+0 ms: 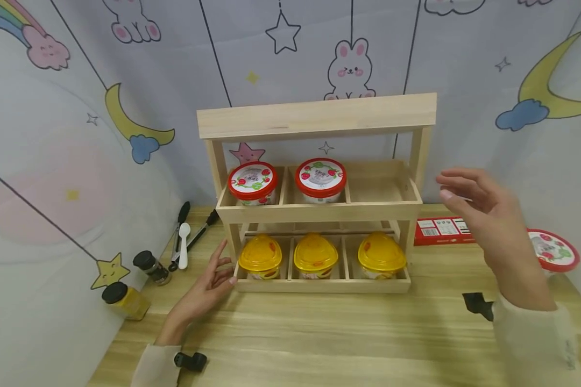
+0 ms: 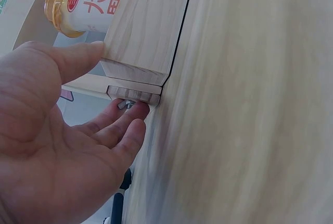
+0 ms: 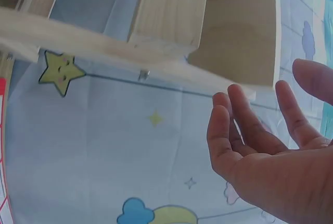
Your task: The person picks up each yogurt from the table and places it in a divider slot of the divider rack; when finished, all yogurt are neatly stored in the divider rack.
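Note:
A two-tier wooden display rack (image 1: pixel 319 214) stands before the back cloth. My left hand (image 1: pixel 207 287) holds its lower left corner; in the left wrist view the thumb touches the front edge and the fingers lie by a bolt on the side. Loosely bent and holding nothing, my right hand (image 1: pixel 494 220) hovers right of the upper tier. Two red-lidded tubs (image 1: pixel 321 177) occupy that tier's left and middle compartments; its right compartment is bare. Below, each compartment has a yellow-lidded tub (image 1: pixel 316 255).
On the right lie a red box (image 1: pixel 443 231) and another red-lidded tub (image 1: pixel 554 251), partly behind my right wrist. A black-capped jar (image 1: pixel 128 302), a smaller black-capped bottle (image 1: pixel 152 267), a white spoon (image 1: pixel 183 247) and black-handled tongs (image 1: pixel 200 234) are at the left.

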Motion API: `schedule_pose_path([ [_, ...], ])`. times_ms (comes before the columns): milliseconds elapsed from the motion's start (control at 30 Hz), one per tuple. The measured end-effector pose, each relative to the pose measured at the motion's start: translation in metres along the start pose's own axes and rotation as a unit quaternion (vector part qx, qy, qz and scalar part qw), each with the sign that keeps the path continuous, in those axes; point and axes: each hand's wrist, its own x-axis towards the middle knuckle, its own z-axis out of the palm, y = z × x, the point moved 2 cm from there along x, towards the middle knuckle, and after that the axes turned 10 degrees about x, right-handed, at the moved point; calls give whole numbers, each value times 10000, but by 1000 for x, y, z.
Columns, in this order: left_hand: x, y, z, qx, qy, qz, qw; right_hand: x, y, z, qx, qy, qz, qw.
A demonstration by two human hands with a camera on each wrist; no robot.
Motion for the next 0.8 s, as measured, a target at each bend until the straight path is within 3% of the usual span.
schedule_pose_path([
  [667, 0, 0, -1, -74, -42, -66, 9999, -27, 45, -54, -217, 681, 537, 9960],
  [800, -1, 1, -1, -94, -47, -26, 9999, -32, 53, -62, -125, 805, 485, 9955],
])
